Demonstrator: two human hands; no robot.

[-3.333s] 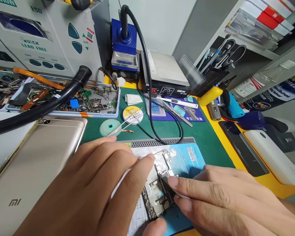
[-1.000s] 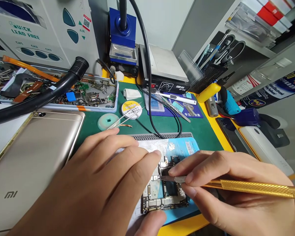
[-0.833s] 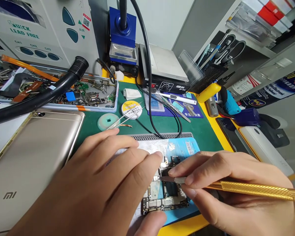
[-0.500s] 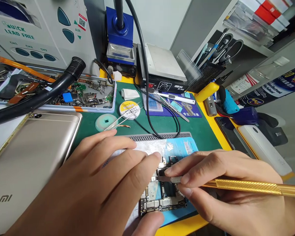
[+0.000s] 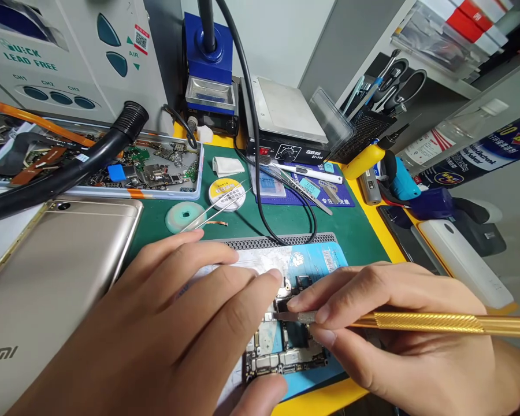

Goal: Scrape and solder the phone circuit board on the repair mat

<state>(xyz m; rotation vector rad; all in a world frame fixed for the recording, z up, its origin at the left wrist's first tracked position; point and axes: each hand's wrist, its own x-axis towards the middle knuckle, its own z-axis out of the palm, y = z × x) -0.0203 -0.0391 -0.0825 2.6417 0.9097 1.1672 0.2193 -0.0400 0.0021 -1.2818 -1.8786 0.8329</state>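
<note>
My right hand pinches a gold knurled knife, its blade tip touching the circuit board near its upper middle. The board lies on a blue and white pad. My left hand spreads over the pad's left part, index fingertip at the board's upper left and thumb at its lower edge. Thin metal tweezers emerge beyond the left fingers, their rear end hidden; I cannot make out whether that hand grips them.
A gold phone back lies at left, below a tray of parts and a black hose. A green spool, a round tin, a heating plate and a black cable are beyond the pad.
The view has shifted slightly, moving the scene a little left. The knife's rear end sits slightly higher; both hands otherwise keep nearly the same pose.
</note>
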